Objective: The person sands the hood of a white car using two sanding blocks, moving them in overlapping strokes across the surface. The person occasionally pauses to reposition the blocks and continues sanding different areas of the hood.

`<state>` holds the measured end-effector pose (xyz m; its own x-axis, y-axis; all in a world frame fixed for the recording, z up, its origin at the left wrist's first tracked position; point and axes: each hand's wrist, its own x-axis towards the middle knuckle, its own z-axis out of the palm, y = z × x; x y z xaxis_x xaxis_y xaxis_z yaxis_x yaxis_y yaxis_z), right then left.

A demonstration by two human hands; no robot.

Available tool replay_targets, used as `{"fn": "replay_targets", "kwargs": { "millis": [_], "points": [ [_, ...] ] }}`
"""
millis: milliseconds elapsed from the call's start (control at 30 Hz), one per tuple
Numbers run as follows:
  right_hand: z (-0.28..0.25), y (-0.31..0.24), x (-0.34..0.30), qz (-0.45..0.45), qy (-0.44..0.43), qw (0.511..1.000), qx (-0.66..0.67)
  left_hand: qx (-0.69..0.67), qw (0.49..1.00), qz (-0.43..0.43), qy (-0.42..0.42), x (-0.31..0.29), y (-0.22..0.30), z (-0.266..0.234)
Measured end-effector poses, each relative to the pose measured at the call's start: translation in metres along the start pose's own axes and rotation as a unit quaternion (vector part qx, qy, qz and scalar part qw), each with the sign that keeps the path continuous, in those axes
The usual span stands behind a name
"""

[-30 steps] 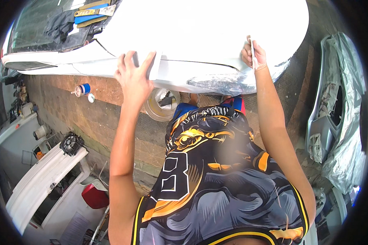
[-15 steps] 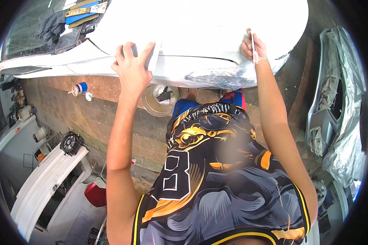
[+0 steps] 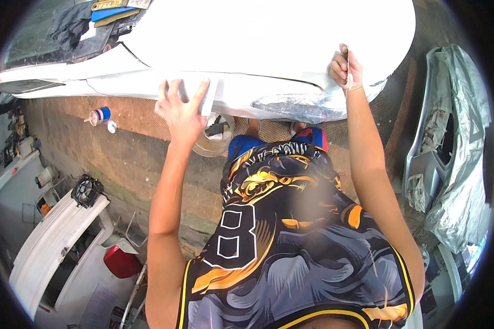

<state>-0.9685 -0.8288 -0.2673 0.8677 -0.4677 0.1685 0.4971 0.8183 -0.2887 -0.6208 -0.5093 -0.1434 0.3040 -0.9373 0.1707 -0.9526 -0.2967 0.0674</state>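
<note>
My left hand (image 3: 182,112) is over the side of a white car body (image 3: 230,85), its fingers spread over a flat white piece (image 3: 209,97). This piece sticks out beside the hand and partly hides under it. Farther right, my right hand (image 3: 346,68) is raised over the car's front corner, fingers curled. It grips a thin, pale flat strip (image 3: 348,63), seen edge-on, whose kind I cannot make out. Between the hands, clear plastic film (image 3: 299,104) covers the headlight area.
Below my left hand stands a round bucket (image 3: 211,145) with scraps inside. A blue-banded can (image 3: 100,115) and its lid (image 3: 112,126) are on the floor. Spreaders (image 3: 112,13) and a dark cloth (image 3: 71,26) lie by the windshield. Loose bumpers (image 3: 439,137) (image 3: 52,236) stand at both sides.
My left hand has slid down toward me with the flat white piece. My right hand has moved slightly right and nearer, still gripping the thin strip. The whole view has shifted a little.
</note>
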Motion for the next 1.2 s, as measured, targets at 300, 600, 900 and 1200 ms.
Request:
{"fn": "replay_targets", "kwargs": {
  "millis": [300,600,900,1200],
  "points": [
    [0.172,0.111,0.031,-0.002,0.484,0.863,-0.147,-0.582,0.813,0.014,-0.001,-0.016,0.052,-0.081],
    [0.264,0.156,0.018,-0.026,0.461,0.873,-0.158,-0.495,0.836,0.234,-0.037,0.003,0.067,-0.078],
    [0.266,0.151,-0.001,-0.132,0.481,0.844,-0.198,-0.387,0.896,0.210,-0.058,-0.015,0.022,-0.053],
    [0.257,0.137,0.034,-0.086,0.414,0.841,-0.337,-0.217,0.934,0.284,-0.009,0.010,0.045,-0.115]
  ]
}}
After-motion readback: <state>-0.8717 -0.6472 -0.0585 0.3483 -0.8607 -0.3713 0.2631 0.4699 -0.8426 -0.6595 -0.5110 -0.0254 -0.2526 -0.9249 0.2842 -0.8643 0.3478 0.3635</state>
